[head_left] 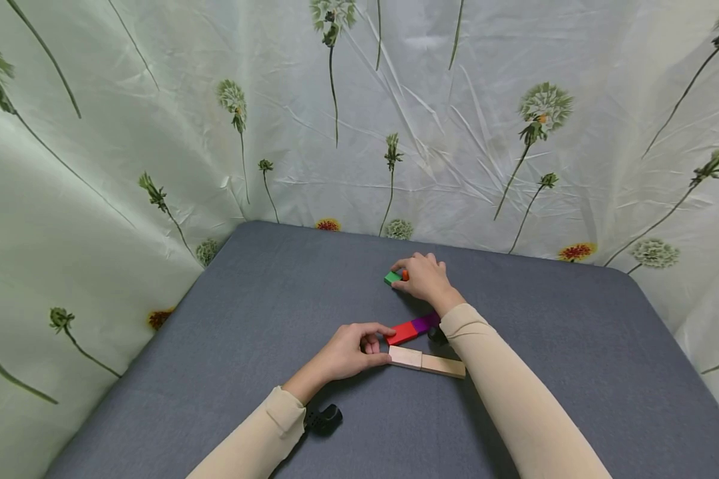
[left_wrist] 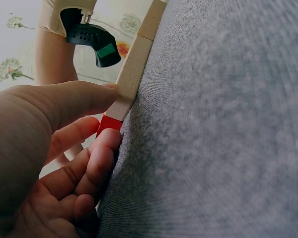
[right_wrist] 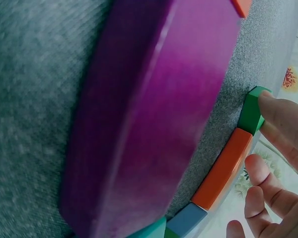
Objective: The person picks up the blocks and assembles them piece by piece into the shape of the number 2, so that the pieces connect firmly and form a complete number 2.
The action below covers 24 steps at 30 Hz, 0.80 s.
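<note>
My left hand (head_left: 346, 349) is at the near end of two lines of blocks. Its thumb lies against a plain wooden block (head_left: 405, 357) and its index finger reaches the end of a red block (head_left: 402, 332), so the two block ends sit between them. Farther back, my right hand (head_left: 424, 277) pinches a small green block (head_left: 392, 278) between thumb and index finger. In the right wrist view the green block stands at the end of an orange block (right_wrist: 223, 168). A purple block (right_wrist: 149, 119) fills much of that view.
A second plain wooden block (head_left: 443, 366) continues the near line. Beyond the orange block come a blue-grey block (right_wrist: 187, 219) and a teal block (right_wrist: 150, 230), hidden by my right arm in the head view. A flower-printed curtain (head_left: 311, 159) borders the grey table (head_left: 245, 299).
</note>
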{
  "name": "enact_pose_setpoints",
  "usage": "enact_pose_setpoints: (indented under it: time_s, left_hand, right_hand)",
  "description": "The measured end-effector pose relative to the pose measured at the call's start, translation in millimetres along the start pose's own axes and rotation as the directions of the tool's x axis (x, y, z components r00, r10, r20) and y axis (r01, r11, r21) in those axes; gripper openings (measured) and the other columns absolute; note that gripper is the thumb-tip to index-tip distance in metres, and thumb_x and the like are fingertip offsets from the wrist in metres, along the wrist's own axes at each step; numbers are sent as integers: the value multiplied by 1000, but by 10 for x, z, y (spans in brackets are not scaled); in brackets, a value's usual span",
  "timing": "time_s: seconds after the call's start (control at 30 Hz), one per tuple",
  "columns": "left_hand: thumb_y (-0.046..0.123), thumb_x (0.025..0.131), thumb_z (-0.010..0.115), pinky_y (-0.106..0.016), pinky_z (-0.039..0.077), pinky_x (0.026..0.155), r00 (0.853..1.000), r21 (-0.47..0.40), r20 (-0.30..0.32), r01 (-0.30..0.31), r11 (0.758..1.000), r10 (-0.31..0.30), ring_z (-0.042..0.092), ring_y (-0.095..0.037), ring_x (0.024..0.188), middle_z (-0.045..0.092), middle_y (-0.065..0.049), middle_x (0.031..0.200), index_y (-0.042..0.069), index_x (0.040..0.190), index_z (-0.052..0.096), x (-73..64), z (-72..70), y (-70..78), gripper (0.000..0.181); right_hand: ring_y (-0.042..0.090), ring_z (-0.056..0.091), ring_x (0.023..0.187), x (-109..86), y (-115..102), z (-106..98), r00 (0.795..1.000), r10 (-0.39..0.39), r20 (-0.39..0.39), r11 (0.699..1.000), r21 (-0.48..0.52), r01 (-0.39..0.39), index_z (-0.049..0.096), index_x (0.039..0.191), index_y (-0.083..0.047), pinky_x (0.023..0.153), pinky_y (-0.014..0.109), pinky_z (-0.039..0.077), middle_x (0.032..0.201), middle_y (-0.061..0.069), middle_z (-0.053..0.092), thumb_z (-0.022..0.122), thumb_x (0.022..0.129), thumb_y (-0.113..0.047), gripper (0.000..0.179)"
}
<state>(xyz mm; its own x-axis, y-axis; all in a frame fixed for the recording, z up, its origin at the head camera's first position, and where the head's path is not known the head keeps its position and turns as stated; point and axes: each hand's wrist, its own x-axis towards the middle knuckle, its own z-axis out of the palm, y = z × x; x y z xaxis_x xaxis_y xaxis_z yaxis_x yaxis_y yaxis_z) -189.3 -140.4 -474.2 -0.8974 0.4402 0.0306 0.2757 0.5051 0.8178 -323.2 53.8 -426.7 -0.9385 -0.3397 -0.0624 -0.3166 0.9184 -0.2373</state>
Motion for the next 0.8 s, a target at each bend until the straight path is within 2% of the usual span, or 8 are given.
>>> enact_pose_setpoints:
  time_s: [0.8]
  left_hand:
    - [19,93,86,-20,43,65,1000,2,4,-3,1000,3,52,-1,69,61,9,80,17,132,76,-9,-12,14,40]
  right_hand:
    - [39,55,118,-11,15,0,1000,-23,1,1000,18,23,73,137,-24,94,53,40,138,13,65,78,100,-40,41]
